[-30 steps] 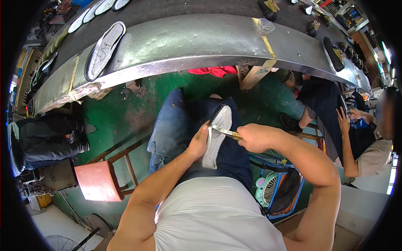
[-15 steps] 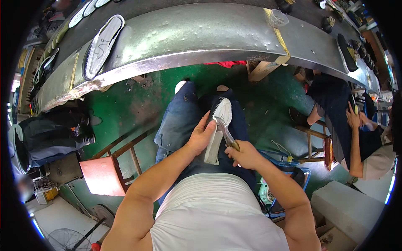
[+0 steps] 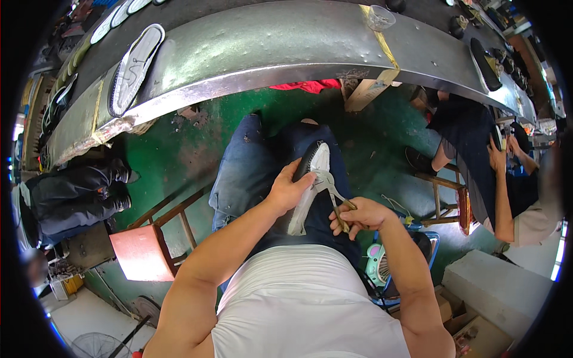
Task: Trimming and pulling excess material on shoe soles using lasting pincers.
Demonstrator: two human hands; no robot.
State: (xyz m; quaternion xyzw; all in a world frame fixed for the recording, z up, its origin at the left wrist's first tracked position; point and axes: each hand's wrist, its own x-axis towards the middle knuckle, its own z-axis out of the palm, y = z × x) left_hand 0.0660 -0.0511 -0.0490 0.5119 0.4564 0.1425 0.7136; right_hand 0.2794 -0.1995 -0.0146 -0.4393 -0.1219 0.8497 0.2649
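A dark shoe upper [image 3: 321, 156] with stitching along its edge rests over my lap, its pale sole side facing up. Its pale lower part points toward my waist. My left hand [image 3: 289, 190] is closed around its side, thumb pressed on the sole side. In my right hand [image 3: 365, 216] are metal pliers [image 3: 326, 182] with yellowish handles, which stand spread apart between the fingers. The pliers' head lies against the middle of the shoe, beside my left thumb. What the jaws touch is too small to make out.
A long metal-topped bench [image 3: 256, 51] curves across the front, with another pale-soled shoe [image 3: 136, 70] on its left and a clear plastic cup [image 3: 380, 18]. A reddish stool [image 3: 143, 252] stands left, a mint-green fan [image 3: 377, 262] right. A co-worker [image 3: 501, 179] sits at the right.
The pliers' handles have spread apart and my right hand has loosened around them, shifting slightly right. My left hand still grips the shoe. The whole view has shifted a little.
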